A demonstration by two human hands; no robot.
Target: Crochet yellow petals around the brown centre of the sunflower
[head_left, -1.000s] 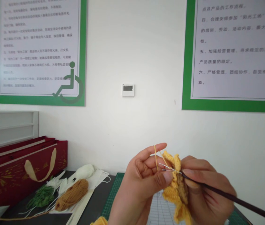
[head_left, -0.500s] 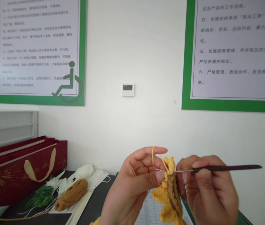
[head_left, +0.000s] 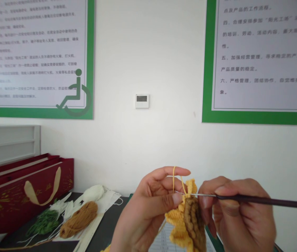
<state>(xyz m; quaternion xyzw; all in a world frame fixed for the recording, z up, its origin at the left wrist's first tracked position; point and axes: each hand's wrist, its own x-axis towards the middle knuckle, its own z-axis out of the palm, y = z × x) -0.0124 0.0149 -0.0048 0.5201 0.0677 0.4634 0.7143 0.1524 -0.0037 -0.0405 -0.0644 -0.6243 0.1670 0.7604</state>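
A crocheted flower with a brown centre and yellow petals hangs between my two hands. My left hand pinches its upper edge between thumb and fingers. Yellow yarn loops over the raised left forefinger and runs down to the stitches. In my right hand is a crochet hook with a dark handle, gripped between thumb and fingers. Its metal shaft passes by the top of the flower, and the tip lies near my left thumb. The lower part of the flower runs out of the frame.
Brown yarn, green yarn and white yarn lie on the dark table at left. Red gift bags stand behind them. A printed sheet lies below my hands. Green-framed posters hang on the wall.
The hook's handle has swung nearer to me, its end now reaching the right edge. My right hand has shifted slightly right and down. The flower has turned, showing more of its brown centre.
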